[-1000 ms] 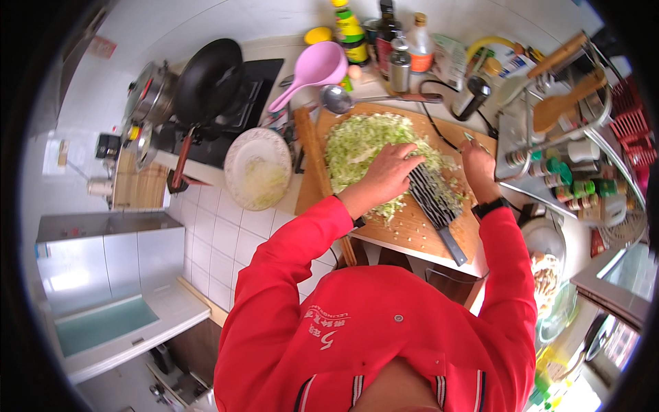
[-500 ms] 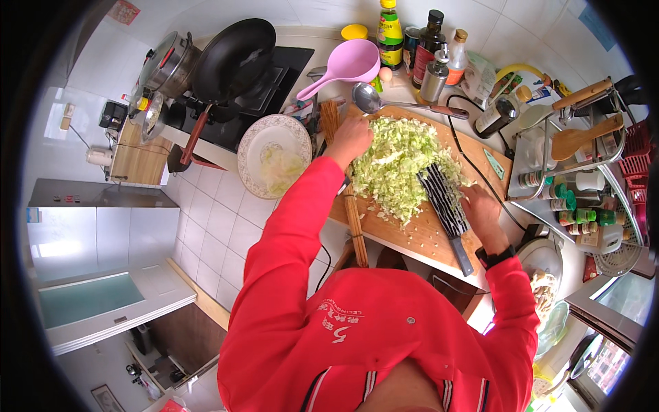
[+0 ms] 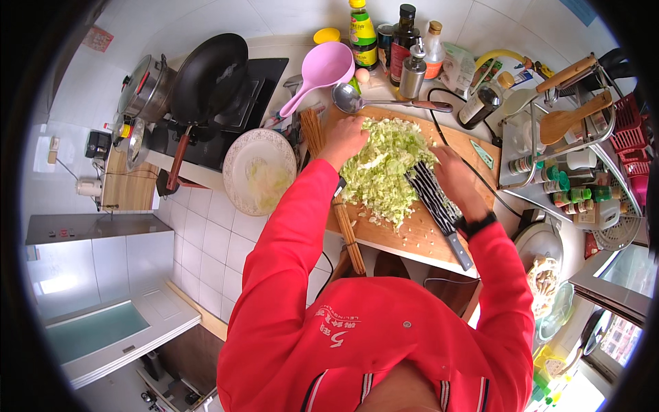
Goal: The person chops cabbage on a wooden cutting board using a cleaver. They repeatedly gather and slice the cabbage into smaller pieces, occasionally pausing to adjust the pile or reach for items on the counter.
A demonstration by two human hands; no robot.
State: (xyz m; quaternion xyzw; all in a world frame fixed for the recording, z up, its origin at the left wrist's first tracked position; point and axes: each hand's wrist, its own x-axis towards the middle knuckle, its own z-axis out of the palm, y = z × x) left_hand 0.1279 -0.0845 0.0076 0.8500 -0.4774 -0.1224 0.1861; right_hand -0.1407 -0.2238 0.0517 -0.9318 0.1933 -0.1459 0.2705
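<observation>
At the bench's back edge stand labelled bottles: a green bottle (image 3: 362, 31) with yellow-green label and a dark bottle (image 3: 402, 42) with red label.

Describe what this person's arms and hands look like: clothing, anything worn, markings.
Both arms are covered to the wrist by the long sleeves of a red top. The left hand is bare, with no glove or ring visible. The right hand is also bare; a black band, like a watch or wristband, circles that wrist just above the cuff. The sleeves themselves show no markings.
</observation>
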